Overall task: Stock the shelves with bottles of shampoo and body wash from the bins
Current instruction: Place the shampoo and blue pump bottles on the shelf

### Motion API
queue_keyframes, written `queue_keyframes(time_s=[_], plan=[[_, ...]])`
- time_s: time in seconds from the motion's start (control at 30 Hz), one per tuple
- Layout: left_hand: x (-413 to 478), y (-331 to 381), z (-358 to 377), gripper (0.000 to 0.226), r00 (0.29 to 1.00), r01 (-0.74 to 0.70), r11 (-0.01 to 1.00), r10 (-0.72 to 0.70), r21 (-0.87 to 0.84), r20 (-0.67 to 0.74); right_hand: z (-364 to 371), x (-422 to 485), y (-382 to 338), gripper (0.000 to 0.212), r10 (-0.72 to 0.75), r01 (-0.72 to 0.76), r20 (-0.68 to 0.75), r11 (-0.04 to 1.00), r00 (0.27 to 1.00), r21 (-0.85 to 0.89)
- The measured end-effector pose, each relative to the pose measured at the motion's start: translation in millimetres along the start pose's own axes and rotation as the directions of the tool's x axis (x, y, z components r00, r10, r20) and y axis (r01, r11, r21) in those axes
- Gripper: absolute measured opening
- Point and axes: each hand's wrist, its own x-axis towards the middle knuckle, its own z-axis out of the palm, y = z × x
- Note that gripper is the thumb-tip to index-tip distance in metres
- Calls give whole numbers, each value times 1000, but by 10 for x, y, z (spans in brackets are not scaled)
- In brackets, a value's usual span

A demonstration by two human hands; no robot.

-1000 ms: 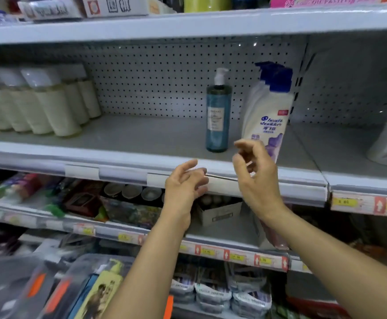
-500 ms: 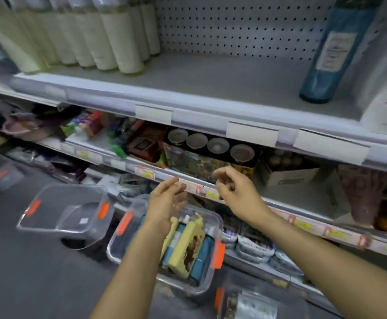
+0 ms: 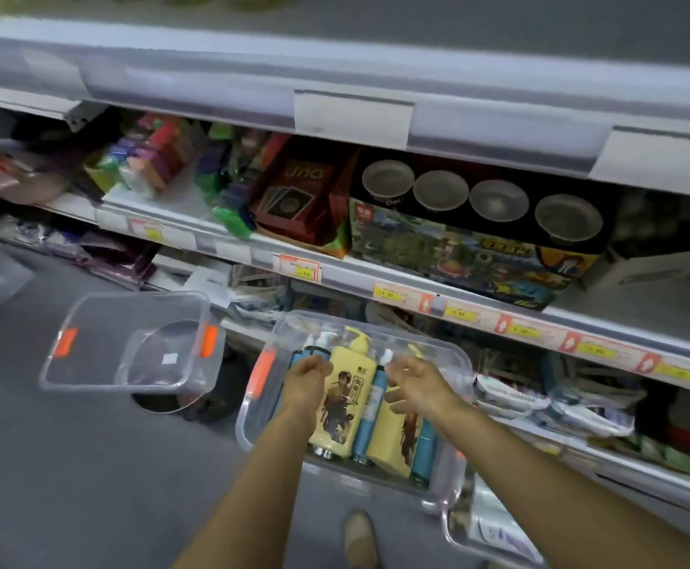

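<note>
Bottles [image 3: 345, 400] are seen lying packed across the bin [image 3: 253, 420], to which both hands have been dropped from the upper shelf [image 3: 335, 76], right hand [image 3: 415, 381] loosely curled and empty, left hand [image 3: 308, 373] grip cannot be told, so next pick judged starting.

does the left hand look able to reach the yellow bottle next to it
Probably yes: the bin is open-topped, and the left hand hovers right beside that yellow bottle, nothing between them.
</note>
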Motion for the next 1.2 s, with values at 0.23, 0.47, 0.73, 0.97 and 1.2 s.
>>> queue_keyframes(time_s=[0.23,0.47,0.73,0.97,1.2], plan=[[469,-128,-112,31,995,39,970,-59,241,78,423,479,258,55,250,-254,45,957,967,141],[881,-372,-98,50,968,2,904,-110,427,226,686,818,539,66,359,-338,-62,916,931,218],[822,-368,-183,47,956,28,911,-145,411,256,686,595,416,30,344,-312,-37,889,938,334],[481,-403,-363,56,929,29,976,-106,217,354,442,231,232,25,177,-159,-36,944,983,288],[-208,-131,-273,66,883,-108,984,30,140,469,130,-305,-57,30,2,1,-18,986,1000,165]])
